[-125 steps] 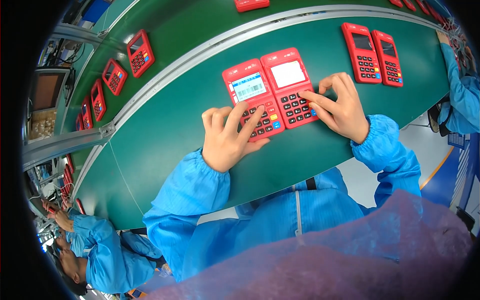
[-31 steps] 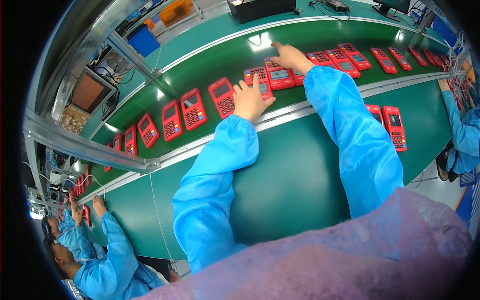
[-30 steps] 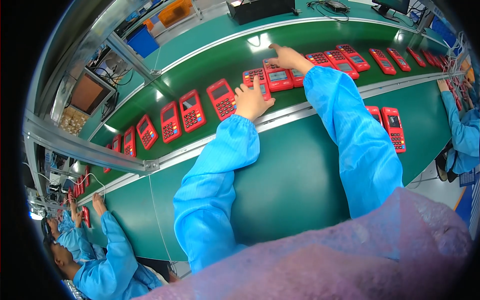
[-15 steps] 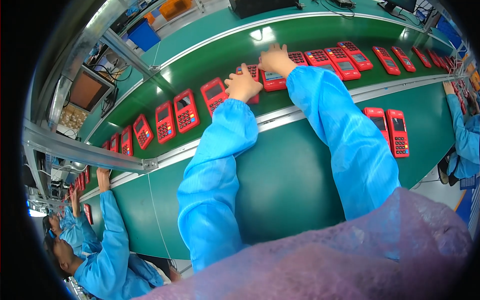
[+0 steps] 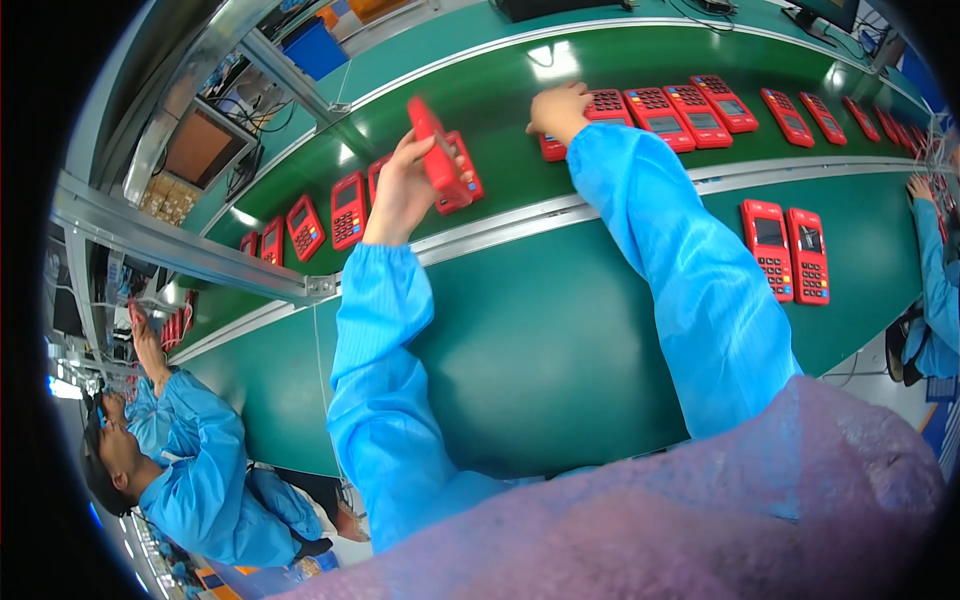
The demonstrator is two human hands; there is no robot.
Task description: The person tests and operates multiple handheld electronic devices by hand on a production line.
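Observation:
My left hand (image 5: 395, 200) grips a red card payment terminal (image 5: 430, 135), raised off the green belt and tilted so that its edge shows. Directly behind and below it, another red terminal (image 5: 463, 185) lies on the belt, partly hidden. Farther right, my right hand (image 5: 560, 110) is over a red terminal (image 5: 608, 103) that lies flat. Its fingers curl at that terminal's edge, and the hand covers much of its screen. Two more terminals, a left one (image 5: 768, 248) and a right one (image 5: 809, 255), lie side by side on the green bench, right of my right sleeve.
Several red terminals line the belt (image 5: 520, 185) on both sides of my hands. A metal rail (image 5: 560, 207) separates belt and bench. At left, a metal frame post (image 5: 180, 240) crosses the view. Co-workers in blue sleeves sit at left (image 5: 215, 470) and right (image 5: 940, 260).
My left hand has lifted a terminal off the belt and drawn it left, leaving a gap beside my right hand. My right hand stays over its terminal. The view has shifted slightly.

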